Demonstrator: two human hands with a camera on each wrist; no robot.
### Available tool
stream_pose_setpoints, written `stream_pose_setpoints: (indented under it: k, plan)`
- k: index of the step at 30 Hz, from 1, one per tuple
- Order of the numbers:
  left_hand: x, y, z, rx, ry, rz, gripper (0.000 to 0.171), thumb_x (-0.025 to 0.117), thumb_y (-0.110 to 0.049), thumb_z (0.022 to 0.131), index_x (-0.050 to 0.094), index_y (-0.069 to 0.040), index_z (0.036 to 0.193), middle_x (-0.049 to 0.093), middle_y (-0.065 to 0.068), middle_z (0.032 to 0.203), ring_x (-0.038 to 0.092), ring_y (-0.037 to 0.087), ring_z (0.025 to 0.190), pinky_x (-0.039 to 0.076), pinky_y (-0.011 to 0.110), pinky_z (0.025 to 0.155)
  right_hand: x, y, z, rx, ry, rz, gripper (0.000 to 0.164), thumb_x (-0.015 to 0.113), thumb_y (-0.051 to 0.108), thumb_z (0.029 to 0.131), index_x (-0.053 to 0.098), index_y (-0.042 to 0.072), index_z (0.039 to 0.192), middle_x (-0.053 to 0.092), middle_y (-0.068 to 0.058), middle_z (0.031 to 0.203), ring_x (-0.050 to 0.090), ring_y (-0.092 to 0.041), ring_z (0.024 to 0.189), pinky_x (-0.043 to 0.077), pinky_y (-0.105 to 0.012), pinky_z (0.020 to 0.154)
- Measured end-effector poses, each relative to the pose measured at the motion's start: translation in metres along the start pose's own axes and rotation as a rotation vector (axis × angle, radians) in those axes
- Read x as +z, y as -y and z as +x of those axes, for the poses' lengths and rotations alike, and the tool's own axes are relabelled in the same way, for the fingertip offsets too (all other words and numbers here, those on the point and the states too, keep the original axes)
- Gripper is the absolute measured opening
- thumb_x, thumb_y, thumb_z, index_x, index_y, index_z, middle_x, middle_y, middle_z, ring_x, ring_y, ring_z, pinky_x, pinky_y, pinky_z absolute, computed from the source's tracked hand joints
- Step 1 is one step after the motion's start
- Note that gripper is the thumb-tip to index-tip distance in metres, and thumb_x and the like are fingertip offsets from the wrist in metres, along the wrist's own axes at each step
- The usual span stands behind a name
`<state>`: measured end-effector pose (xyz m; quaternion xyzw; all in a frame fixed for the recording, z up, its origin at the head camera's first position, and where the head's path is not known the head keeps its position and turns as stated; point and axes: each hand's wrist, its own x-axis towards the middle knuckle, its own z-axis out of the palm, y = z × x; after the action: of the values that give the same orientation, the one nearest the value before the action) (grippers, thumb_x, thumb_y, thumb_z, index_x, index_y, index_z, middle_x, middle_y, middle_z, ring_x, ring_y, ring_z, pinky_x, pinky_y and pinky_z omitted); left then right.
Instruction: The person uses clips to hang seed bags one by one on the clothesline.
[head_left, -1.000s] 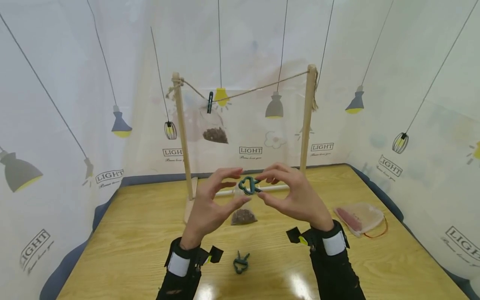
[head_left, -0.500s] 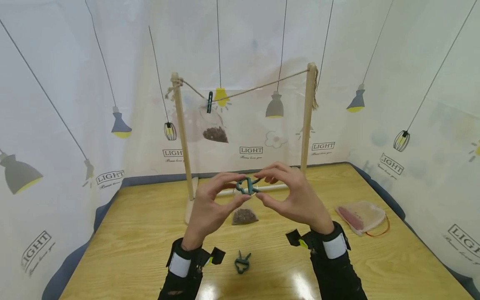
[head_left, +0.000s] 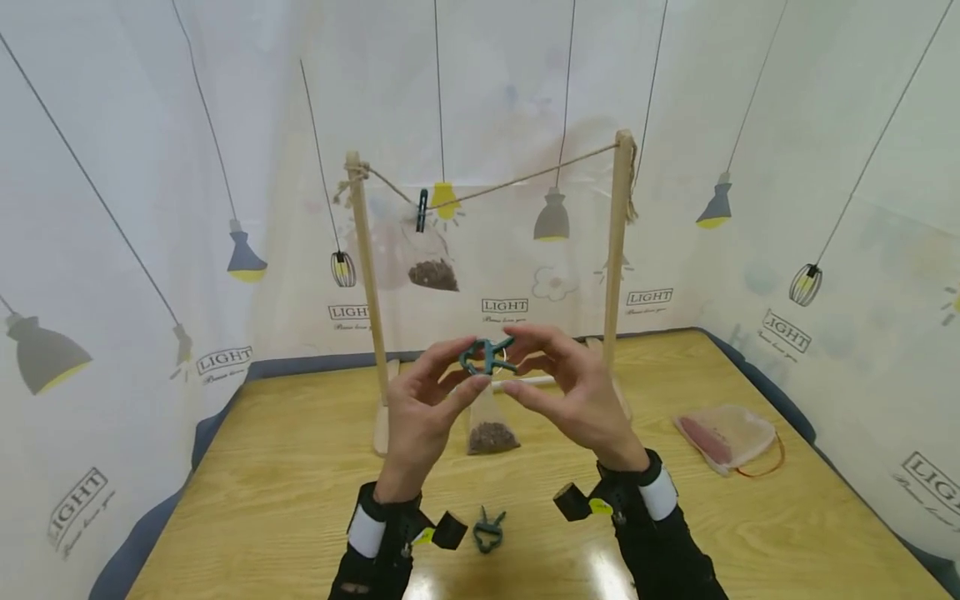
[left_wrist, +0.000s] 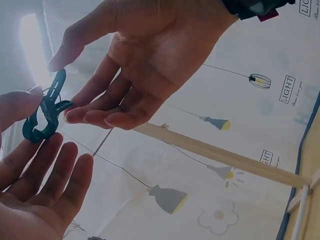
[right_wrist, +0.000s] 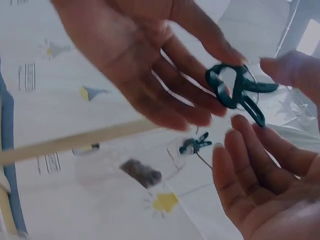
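Both my hands are up over the middle of the table (head_left: 262,467), short of its far edge, and between them is the teal clip (head_left: 489,357), held up clear of the wood. My left hand (head_left: 416,408) is doing the gripping: thumb and fingers pinch the rounded loop end, and the two handles spread out towards my other side. Over there my right hand (head_left: 581,400) is released, fingers gently bent about those handles, thumb standing apart from them; one fingertip sits right at a handle's end, and I can't tell whether it presses.

Below my wrists, towards the near edge, here's a second clip (head_left: 489,530), lying flat with its prongs pointing at the far edge. Just beyond my hands, a see-through bag (head_left: 491,437) of dark brown bits rests on the table, its upper part partly hidden by my fingers. Over by the right edge lies a pale pouch (head_left: 738,429) with a reddish patch inside and an orange cord trailing out.

And along the far edge, the rope (head_left: 525,177) dips between the left post (head_left: 367,283) and the right post (head_left: 617,242); a dark peg (head_left: 422,210) on it holds another bag (head_left: 433,275), dark bits settled at the bottom.
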<state>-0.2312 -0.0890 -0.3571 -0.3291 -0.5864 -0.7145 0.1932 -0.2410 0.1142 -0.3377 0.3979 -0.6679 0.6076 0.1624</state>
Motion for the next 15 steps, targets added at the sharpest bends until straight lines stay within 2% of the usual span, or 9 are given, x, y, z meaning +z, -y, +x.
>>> stream_pose_setpoints:
  k: [6,15]
  plan:
    - [0.007,0.001,-0.005,-0.094,-0.061,-0.072,0.047,0.073,-0.005,0.094,0.059,0.007,0.136,0.067,0.000,0.127,0.064,0.017,0.122,0.056,0.034,0.105,0.008,0.001,-0.002,0.092,-0.090,0.189,0.048,0.071,-0.002,0.093,0.056,-0.007,0.138,0.064,-0.008,0.115,0.062,-0.015,0.107,0.058,-0.024,0.093]
    - [0.015,0.003,-0.005,-0.152,-0.088,-0.125,0.048,0.075,-0.009,0.094,0.059,0.005,0.136,0.066,0.003,0.128,0.064,0.016,0.122,0.055,0.030,0.103,0.008,0.004,-0.002,0.176,-0.120,0.316,0.044,0.069,0.000,0.095,0.058,-0.003,0.137,0.063,-0.003,0.115,0.063,-0.013,0.105,0.058,-0.020,0.086]
